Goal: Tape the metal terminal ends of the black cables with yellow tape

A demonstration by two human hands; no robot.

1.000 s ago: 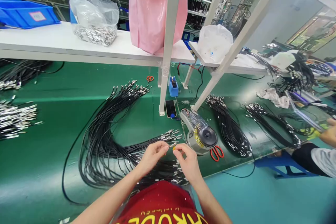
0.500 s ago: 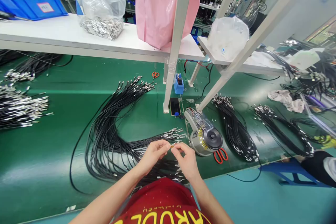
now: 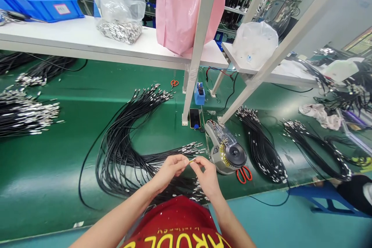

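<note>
My left hand and my right hand meet fingertip to fingertip above the near part of a black cable bundle. Both are closed in a pinch on a cable end, where a small yellow strip, seemingly tape, shows between the fingers. The bundle curves across the green bench, with silvery connectors lying just beyond my fingers. Right of my right hand stands a round grey tape dispenser with yellow pieces along its wheel.
Red-handled scissors lie beside the dispenser, and a phone behind it. White posts rise from the bench to a shelf. More cable bundles lie to the right and far left.
The view has shifted slightly, so the shelf and its bags sit a little further right. My hands keep nearly the same pinch, with only small finger movement.
</note>
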